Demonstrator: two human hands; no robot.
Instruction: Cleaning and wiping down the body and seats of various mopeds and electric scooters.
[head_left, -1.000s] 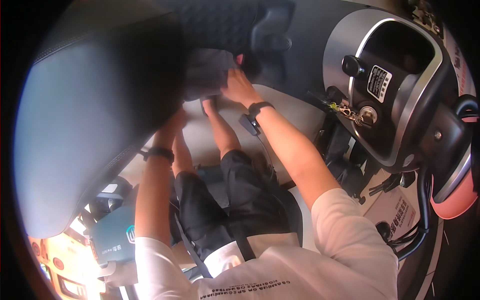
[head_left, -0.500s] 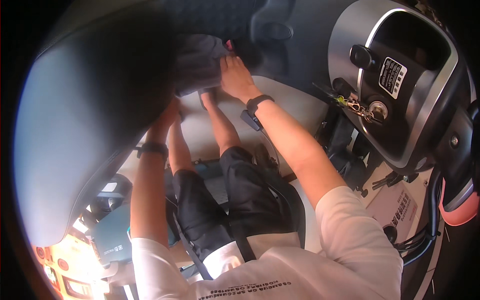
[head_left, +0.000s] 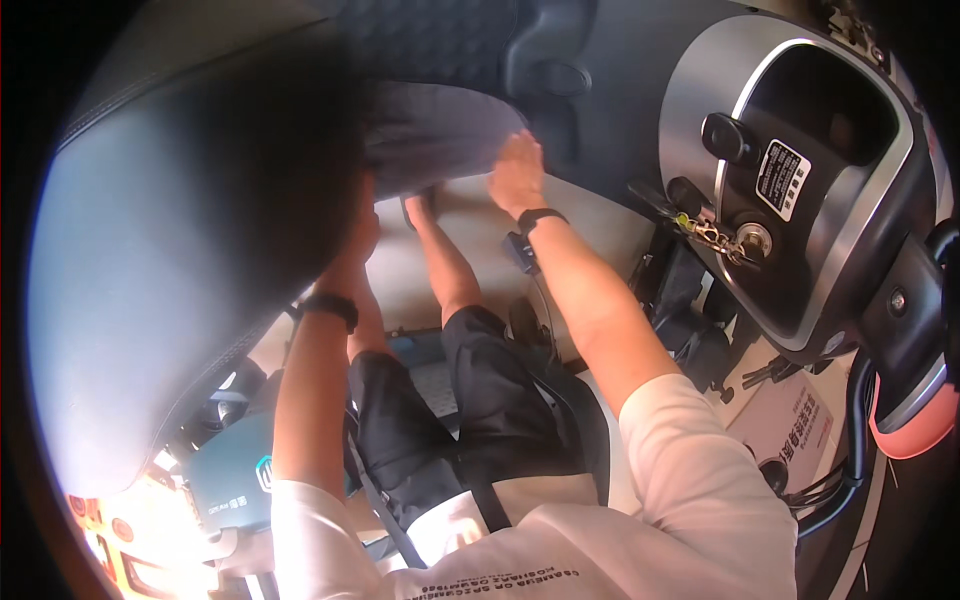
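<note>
Across the scooter's footboard [head_left: 430, 50] lies a dark grey, cloth-like sheet [head_left: 440, 135], its near edge hanging over the pale side. At the sheet's right end, my right hand [head_left: 517, 175] grips the edge with bent fingers. My left hand [head_left: 362, 225] is beside the scooter seat [head_left: 190, 220], close to the sheet's left end. Shadow and the seat hide its fingers, so its hold cannot be made out. Each wrist wears a dark band.
To the right, the scooter's front panel [head_left: 690, 100] carries a black hook [head_left: 728, 138] and a key bunch [head_left: 705, 232] in the lock. Black cables [head_left: 855, 460] hang at lower right. A teal box [head_left: 230, 490] stands at lower left. My legs stand against the scooter's pale side.
My right hand has moved right, and the bunched sheet now stretches wider and flatter. A small pink patch beside it is no longer visible. My left hand has shifted slightly right.
</note>
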